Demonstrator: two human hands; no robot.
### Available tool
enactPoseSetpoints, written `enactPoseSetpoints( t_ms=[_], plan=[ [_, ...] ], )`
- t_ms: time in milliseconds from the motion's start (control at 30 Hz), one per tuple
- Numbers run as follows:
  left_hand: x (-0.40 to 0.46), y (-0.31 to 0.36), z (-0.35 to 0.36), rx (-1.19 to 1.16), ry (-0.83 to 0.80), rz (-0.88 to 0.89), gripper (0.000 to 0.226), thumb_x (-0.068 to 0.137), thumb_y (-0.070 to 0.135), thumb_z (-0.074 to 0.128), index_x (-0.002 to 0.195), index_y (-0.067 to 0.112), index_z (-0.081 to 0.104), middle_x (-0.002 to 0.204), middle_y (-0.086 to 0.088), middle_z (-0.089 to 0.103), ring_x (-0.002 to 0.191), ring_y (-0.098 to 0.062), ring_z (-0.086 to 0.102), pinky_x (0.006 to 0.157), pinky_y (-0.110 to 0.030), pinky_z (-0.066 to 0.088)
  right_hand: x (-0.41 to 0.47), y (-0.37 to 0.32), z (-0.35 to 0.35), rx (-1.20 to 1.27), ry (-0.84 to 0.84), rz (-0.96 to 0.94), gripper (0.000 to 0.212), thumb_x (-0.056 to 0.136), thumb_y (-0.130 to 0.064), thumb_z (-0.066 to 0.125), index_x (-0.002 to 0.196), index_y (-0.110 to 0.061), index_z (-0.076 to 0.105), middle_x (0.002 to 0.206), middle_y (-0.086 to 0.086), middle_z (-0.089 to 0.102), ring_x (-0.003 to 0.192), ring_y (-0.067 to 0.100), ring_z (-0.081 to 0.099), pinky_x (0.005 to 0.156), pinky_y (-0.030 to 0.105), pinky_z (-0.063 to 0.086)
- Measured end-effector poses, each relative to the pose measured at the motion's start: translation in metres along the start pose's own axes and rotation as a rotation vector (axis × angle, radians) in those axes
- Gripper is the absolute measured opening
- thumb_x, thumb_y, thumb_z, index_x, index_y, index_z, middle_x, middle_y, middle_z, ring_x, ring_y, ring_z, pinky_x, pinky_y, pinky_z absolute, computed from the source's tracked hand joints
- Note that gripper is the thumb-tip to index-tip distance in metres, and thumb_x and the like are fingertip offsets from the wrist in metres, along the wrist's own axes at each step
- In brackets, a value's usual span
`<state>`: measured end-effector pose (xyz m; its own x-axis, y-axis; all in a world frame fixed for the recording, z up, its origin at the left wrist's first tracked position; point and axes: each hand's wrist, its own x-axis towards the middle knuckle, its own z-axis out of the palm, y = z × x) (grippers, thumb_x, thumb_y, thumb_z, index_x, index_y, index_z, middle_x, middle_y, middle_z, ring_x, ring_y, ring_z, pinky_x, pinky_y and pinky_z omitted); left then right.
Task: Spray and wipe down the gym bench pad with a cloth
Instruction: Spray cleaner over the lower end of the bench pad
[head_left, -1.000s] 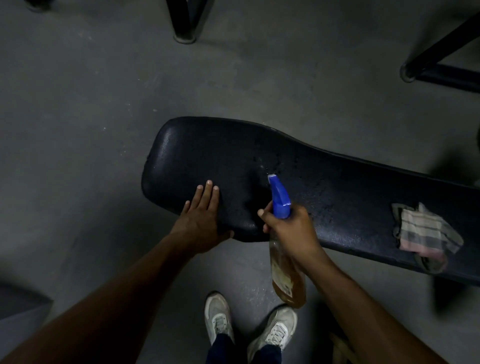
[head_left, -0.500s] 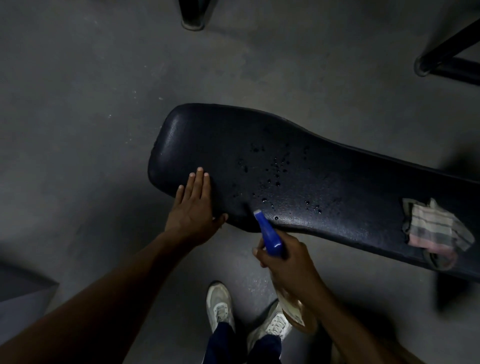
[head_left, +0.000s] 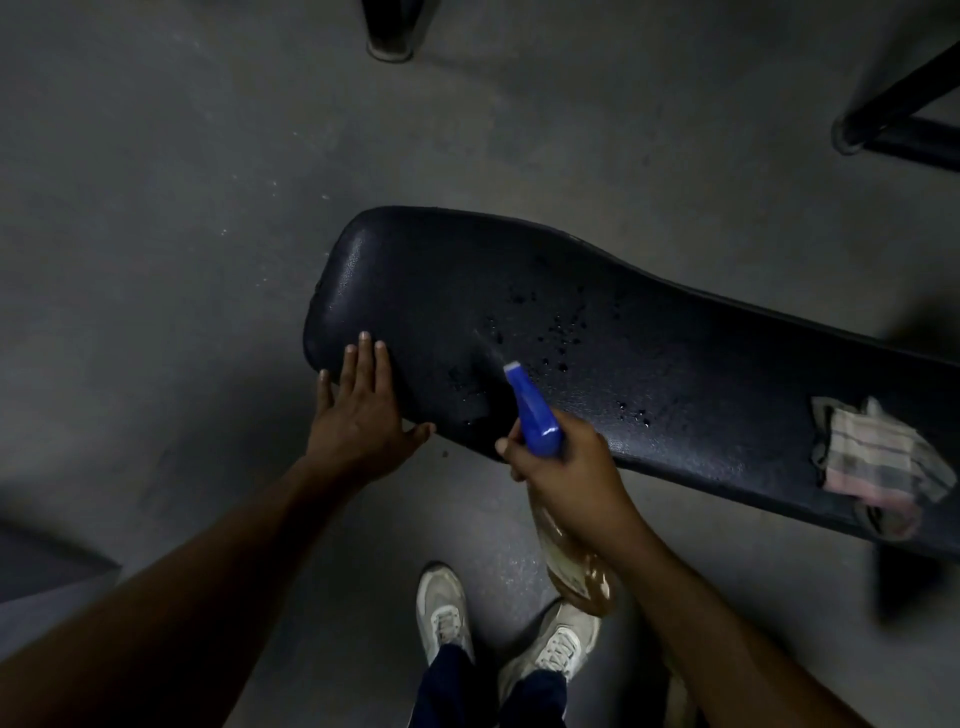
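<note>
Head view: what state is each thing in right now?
Bench pad: wet with droplets near the middle, not wiped.
Spray bottle: gripped, tilted, nozzle aimed at the pad.
Cloth: crumpled, lying on the pad, untouched.
Left hand: open, flat on the pad's edge.
Right hand: closed around the bottle.

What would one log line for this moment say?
right hand: spraying with spray bottle | left hand: flat on bench pad | cloth: unused
</note>
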<state>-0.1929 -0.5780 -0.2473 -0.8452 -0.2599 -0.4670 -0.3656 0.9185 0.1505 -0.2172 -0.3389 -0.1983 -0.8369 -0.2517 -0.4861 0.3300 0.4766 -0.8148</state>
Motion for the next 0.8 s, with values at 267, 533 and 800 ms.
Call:
enactPoseSetpoints(
  t_ms=[267, 533, 800],
  plan=[
    [0.004, -0.006, -0.012, -0.031, -0.177, 0.032, 0.129, 0.079, 0.07, 0.063, 0.151, 0.015, -0.029, 0.158, -0.005, -0.039, 0.147, -0.024, -0.03, 0.123, -0.054, -0.003, 0.025, -0.025, -0.016, 0.082, 0.132, -0.003, 0.013, 0.088, -0.015, 0.08, 0.089, -0.009, 0.068, 0.068, 0.015, 0.071, 0.057, 0.011, 0.066, 0.064, 0.023, 0.051],
    [0.004, -0.011, -0.012, -0.032, -0.18, 0.058, 0.131, 0.078, 0.07, 0.064, 0.151, 0.016, -0.031, 0.156, -0.003, -0.042, 0.146, -0.023, -0.033, 0.123, -0.052, -0.003, 0.036, -0.039, -0.01, 0.061, 0.094, -0.028, 0.013, 0.088, -0.02, 0.079, 0.085, -0.015, 0.068, 0.065, 0.009, 0.072, 0.06, 0.014, 0.068, 0.072, 0.036, 0.053],
    [0.0, -0.007, -0.016, -0.038, -0.122, 0.042, 0.121, 0.083, 0.068, 0.059, 0.154, 0.013, -0.023, 0.161, -0.007, -0.032, 0.15, -0.025, -0.025, 0.124, -0.052, -0.003, 0.022, -0.04, 0.011, 0.097, 0.009, -0.026, 0.014, 0.089, -0.011, 0.079, 0.096, -0.011, 0.068, 0.069, -0.001, 0.068, 0.06, 0.007, 0.067, 0.061, 0.02, 0.053]
  ],
)
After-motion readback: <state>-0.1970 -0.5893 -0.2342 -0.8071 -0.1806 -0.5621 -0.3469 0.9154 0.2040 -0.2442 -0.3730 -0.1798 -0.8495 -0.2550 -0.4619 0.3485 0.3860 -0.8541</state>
